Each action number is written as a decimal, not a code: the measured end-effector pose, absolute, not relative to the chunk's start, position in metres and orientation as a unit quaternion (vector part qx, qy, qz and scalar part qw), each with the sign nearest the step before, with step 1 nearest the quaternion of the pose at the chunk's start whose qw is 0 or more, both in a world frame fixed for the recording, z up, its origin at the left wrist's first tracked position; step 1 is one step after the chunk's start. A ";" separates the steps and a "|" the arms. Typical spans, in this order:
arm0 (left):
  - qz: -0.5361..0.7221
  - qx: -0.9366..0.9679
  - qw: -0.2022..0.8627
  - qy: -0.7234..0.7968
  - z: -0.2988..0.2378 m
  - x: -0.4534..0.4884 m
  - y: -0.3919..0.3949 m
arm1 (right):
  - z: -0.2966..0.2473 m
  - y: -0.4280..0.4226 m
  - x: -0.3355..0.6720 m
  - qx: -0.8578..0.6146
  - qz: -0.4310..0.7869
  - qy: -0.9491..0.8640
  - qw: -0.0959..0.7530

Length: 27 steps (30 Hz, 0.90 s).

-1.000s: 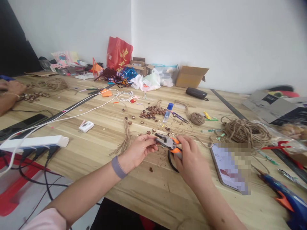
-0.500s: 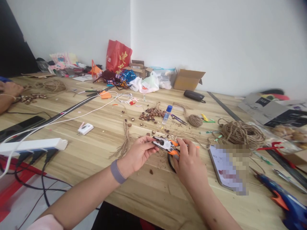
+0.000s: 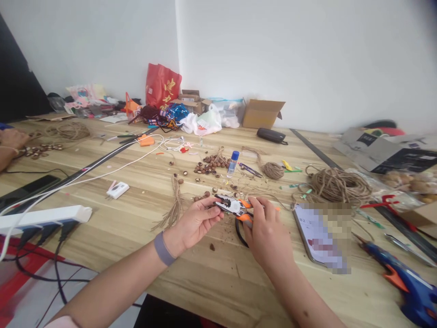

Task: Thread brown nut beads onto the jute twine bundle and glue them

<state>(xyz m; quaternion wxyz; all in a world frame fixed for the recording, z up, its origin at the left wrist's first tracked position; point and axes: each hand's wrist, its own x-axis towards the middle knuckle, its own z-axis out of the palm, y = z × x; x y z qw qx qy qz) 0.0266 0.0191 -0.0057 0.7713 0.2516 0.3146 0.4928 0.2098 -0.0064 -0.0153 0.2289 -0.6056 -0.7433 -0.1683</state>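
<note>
My right hand [image 3: 268, 232] is closed round the orange and black handles of a pair of pliers [image 3: 232, 206], whose grey jaws point left. My left hand [image 3: 196, 222] pinches something small at the jaw tips; I cannot make out what it is. A grey band sits on my left wrist. Both hands hover just above the wooden table [image 3: 143, 214], over scattered crumbs. A pile of small brown nuts [image 3: 210, 164] lies beyond the hands, next to a small bottle with a blue cap [image 3: 233, 163].
A phone [image 3: 319, 237] lies right of my hands, a blue glue gun [image 3: 406, 282] further right. Jute twine coils [image 3: 336, 184], a twine bundle [image 3: 175, 205], a white power strip [image 3: 43, 216] with cables, boxes and bags line the table. Another person's hand [image 3: 12, 139] rests at far left.
The view has drifted slightly, so everything sits a little further left. My hands and the pliers keep the same hold, with the jaws still at my left fingertips.
</note>
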 end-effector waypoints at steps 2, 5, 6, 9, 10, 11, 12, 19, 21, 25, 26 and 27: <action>0.494 0.249 0.766 0.327 -0.005 0.028 0.018 | -0.017 -0.007 0.210 -0.604 -0.171 -0.744 0.229; 0.503 0.254 0.757 0.330 -0.004 0.029 0.016 | -0.018 -0.007 0.209 -0.604 -0.170 -0.744 0.227; 0.507 0.257 0.755 0.327 -0.004 0.029 0.015 | -0.019 -0.007 0.209 -0.603 -0.168 -0.745 0.228; 0.518 0.272 0.747 0.317 -0.005 0.030 0.014 | -0.020 -0.008 0.208 -0.602 -0.160 -0.747 0.232; 0.521 0.279 0.743 0.315 -0.006 0.030 0.013 | -0.020 -0.009 0.208 -0.602 -0.158 -0.747 0.233; 0.523 0.286 0.739 0.314 -0.006 0.031 0.013 | -0.020 -0.009 0.208 -0.603 -0.157 -0.746 0.233; 0.526 0.292 0.734 0.314 -0.007 0.031 0.012 | -0.020 -0.009 0.208 -0.605 -0.157 -0.745 0.233; 0.541 0.308 0.718 0.311 -0.004 0.032 0.010 | -0.020 -0.010 0.208 -0.613 -0.165 -0.744 0.209; 0.538 0.319 0.713 0.316 -0.004 0.033 0.010 | -0.018 -0.010 0.207 -0.616 -0.183 -0.740 0.198; 0.547 0.337 0.701 0.311 -0.004 0.034 0.008 | -0.016 -0.010 0.206 -0.606 -0.235 -0.732 0.203; 0.547 0.338 0.700 0.310 -0.004 0.035 0.008 | -0.015 -0.009 0.207 -0.602 -0.240 -0.732 0.211; 0.545 0.339 0.701 0.310 -0.004 0.035 0.007 | -0.016 -0.008 0.207 -0.595 -0.237 -0.736 0.220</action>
